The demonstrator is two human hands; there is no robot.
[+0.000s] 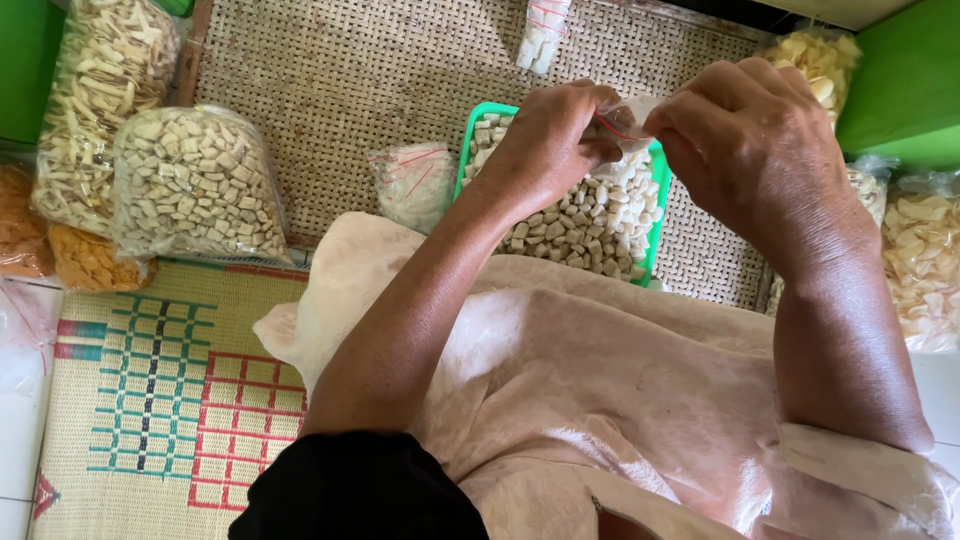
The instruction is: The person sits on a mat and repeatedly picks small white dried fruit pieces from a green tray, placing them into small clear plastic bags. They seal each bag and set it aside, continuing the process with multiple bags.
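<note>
Your left hand [545,140] and your right hand [750,145] meet above the green plastic tray of small pale cracker cubes [590,215], and between them they hold a small clear plastic bag with a thin red line at its mouth [625,120]. The fingers of both hands are pinched together on the bag's top edge, left thumb and forefinger on one side, right fingertips on the other. Most of the bag is hidden behind your knuckles, so I cannot tell whether it holds anything; it looks nearly empty, but that is a guess from the little corner that shows.

The step in hand looks like working the bag's mouth, either parting it or pressing it closed. For the next move, keep the bag over the tray so anything that slips falls back among the cubes, and keep both pinches on the red strip and not on the thin film below it.

The tray rests on a woven rattan mat [340,80], close against your lap, which is covered by a pale pink cloth [560,370]. Just left of the tray lies another small clear bag with red lines [412,185]. Further left sits a large clear bag of the same pale cubes [195,185], with a large bag of pale strip-shaped crackers [100,75] behind it. Bags of yellowish chips [925,260] stand to your right.
</note>
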